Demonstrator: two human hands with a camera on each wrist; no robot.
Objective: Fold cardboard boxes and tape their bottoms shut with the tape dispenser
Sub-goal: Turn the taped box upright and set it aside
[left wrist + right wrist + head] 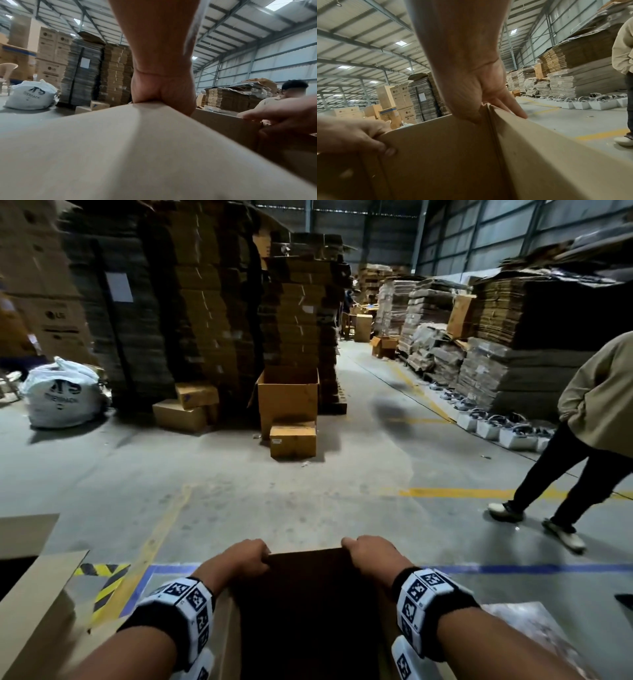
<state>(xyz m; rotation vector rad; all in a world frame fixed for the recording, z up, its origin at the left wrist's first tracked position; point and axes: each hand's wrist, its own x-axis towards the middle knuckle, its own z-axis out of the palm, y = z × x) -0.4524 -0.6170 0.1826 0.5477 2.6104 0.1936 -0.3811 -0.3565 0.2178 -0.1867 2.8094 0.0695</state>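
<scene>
An open brown cardboard box [305,611] stands right in front of me, its inside dark. My left hand [239,558] grips the far rim at its left corner, fingers curled over the edge. My right hand [371,554] grips the same rim at the right corner. In the left wrist view the left hand [163,100] bears on the box's outer wall [120,148]. In the right wrist view the right hand [481,102] clasps the box corner [489,121], thumb inside and fingers outside. No tape dispenser is in view.
Another cardboard sheet [37,604] lies at my left. A person [589,440] in a beige top walks at the right. Tall stacks of flat cardboard [205,302] line the aisle, with an open box [287,402] and a white sack [63,395] on the concrete floor ahead.
</scene>
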